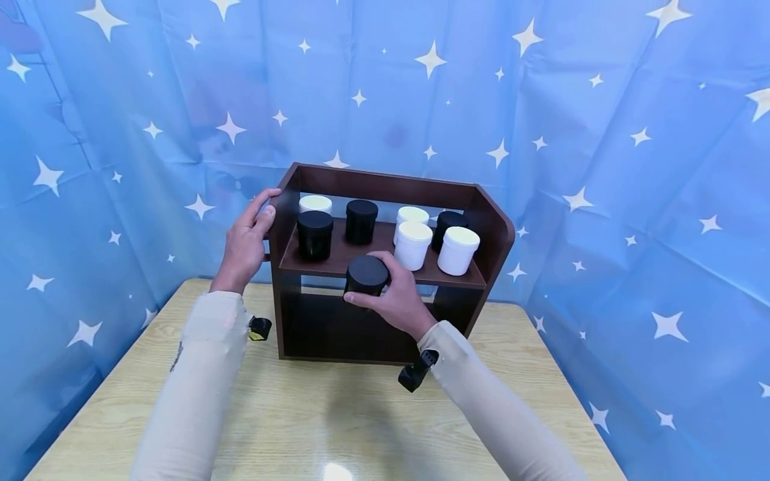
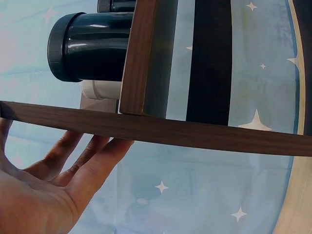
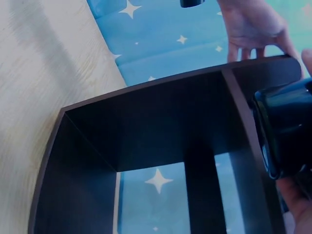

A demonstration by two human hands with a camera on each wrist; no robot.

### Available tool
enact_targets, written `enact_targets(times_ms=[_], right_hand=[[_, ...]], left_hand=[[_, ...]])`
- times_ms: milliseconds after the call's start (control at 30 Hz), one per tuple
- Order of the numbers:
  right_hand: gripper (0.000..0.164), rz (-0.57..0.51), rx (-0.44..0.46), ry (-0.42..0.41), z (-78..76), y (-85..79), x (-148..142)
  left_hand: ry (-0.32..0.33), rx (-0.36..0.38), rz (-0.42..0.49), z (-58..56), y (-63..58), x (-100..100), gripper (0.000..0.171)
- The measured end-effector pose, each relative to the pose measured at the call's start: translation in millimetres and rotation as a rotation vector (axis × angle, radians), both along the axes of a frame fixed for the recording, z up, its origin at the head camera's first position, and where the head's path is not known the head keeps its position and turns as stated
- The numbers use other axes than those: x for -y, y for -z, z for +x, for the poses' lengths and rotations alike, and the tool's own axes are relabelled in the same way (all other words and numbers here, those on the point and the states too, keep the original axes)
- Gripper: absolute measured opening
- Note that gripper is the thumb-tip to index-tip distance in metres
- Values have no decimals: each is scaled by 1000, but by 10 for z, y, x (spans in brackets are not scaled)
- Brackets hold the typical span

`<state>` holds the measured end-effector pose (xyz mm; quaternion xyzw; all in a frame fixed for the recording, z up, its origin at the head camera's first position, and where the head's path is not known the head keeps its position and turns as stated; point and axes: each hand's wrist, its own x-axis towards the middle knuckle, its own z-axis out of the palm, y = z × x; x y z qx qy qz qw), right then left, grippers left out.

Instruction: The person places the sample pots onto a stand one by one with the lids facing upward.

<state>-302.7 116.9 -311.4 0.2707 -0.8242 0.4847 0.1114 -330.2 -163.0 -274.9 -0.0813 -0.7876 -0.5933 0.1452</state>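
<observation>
My right hand (image 1: 397, 294) grips a black lidded jar (image 1: 365, 275) between thumb and fingers, in front of the upper board of a dark brown two-tier shelf (image 1: 385, 272). In the right wrist view this jar (image 3: 285, 129) shows at the right edge, lid out of sight. My left hand (image 1: 243, 240) rests against the outer face of the shelf's left side panel, near its top. Extended fingers (image 2: 92, 165) touch that panel (image 2: 161, 132) in the left wrist view. Just inside it stands another black jar (image 1: 314, 237), with a white jar (image 1: 315, 202) partly hidden behind.
On the upper board also stand a black jar (image 1: 361, 224) near the middle, white jars (image 1: 413, 247) (image 1: 459, 252) at front right, and a white jar (image 1: 412, 214) and black jar (image 1: 448, 222) behind them. The shelf stands on a wooden table (image 1: 289, 414) before a star-patterned curtain (image 1: 385, 80).
</observation>
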Motion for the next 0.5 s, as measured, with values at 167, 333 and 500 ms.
enact_targets(times_ms=[167, 333, 500], right_hand=[[61, 19, 23, 22, -27, -87, 0], [62, 24, 72, 47, -48, -144, 12], [62, -9, 162, 107, -61, -175, 78]], left_hand=[[4, 9, 4, 1, 7, -3, 44], [10, 16, 0, 7, 10, 0, 44], [12, 10, 5, 9, 8, 6, 45]])
